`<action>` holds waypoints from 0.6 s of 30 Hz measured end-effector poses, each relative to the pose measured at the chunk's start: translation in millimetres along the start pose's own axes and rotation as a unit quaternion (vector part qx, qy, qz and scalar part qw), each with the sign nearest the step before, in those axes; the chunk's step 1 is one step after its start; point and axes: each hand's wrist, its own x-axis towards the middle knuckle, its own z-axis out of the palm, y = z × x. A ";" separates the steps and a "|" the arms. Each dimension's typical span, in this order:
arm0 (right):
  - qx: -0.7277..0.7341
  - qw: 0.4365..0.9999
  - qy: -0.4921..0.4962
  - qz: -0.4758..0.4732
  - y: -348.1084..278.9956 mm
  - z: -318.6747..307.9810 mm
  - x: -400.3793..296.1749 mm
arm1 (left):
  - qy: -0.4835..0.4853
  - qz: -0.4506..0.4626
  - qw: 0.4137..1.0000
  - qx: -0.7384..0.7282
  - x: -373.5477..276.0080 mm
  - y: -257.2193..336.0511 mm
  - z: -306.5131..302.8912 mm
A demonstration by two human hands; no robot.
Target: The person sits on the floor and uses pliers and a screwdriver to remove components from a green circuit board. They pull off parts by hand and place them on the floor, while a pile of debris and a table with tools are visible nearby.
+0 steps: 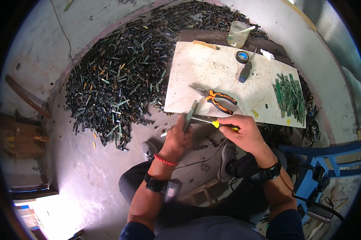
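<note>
My left hand (179, 136) grips a narrow green circuit-board strip (190, 114) near the front edge of a pale board (180, 75). In my right hand (242, 130) is a screwdriver with a yellow and black handle (217, 124); its thin shaft reaches left to the strip, though the exact contact of the tip cannot be told. Just beyond, on the board, lie orange and black pliers (218, 99). A dark-handled screwdriver (246, 72) and a roll of black tape (242, 57) lie farther back. Several green circuit-board strips (290, 97) are stacked at the board's right side.
A large heap of dark strips (123, 75) covers the floor at left and behind. A cloudy plastic cup (238, 34) stands behind the board, near crumpled white paper (267, 54). A wooden piece (204, 44) rests on the back edge. A blue stool (315, 168) is at right.
</note>
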 end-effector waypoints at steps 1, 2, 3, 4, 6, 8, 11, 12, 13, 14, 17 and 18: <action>0.014 1.000 -0.002 0.002 3.0 -1.1 -0.1 | -0.001 -0.002 1.000 -0.003 0.0 0.6 0.0; 0.025 1.000 -0.007 0.013 4.9 -2.7 -0.9 | -0.002 -0.003 1.000 -0.006 0.3 1.1 -0.5; 0.035 0.999 -0.013 0.024 7.2 -4.2 -2.2 | -0.002 -0.005 1.000 -0.010 0.5 1.3 -0.8; 0.046 0.998 -0.019 0.036 8.1 -4.8 -2.9 | -0.001 -0.006 1.000 -0.012 0.1 2.3 -0.5; 0.061 0.998 -0.018 0.021 5.8 -1.3 -2.4 | 0.001 -0.009 1.000 -0.016 -2.2 5.3 1.9; 0.064 0.998 -0.023 0.013 4.9 -1.0 -2.3 | 0.013 -0.008 1.000 -0.010 -4.3 6.3 6.0; 0.057 0.997 -0.038 0.018 3.7 -3.7 -1.3 | 0.026 -0.001 1.000 -0.004 -3.1 4.9 5.2; 0.058 0.997 -0.045 0.026 4.1 -4.2 -1.2 | 0.030 0.003 1.000 -0.002 -2.4 4.1 4.1; 0.060 0.996 -0.051 0.033 4.3 -4.4 -0.9 | 0.031 0.003 1.000 0.000 -2.6 4.0 4.1; 0.068 0.995 -0.055 0.040 3.6 -4.7 -0.1 | 0.033 0.003 0.999 0.002 -3.1 4.0 4.5; 0.103 0.990 -0.060 0.068 4.2 -4.3 -0.1 | 0.034 0.012 0.999 0.010 -4.6 3.8 5.9; 0.122 0.987 -0.057 0.082 6.9 -2.9 -0.3 | 0.033 0.017 0.999 0.014 -4.7 4.4 6.5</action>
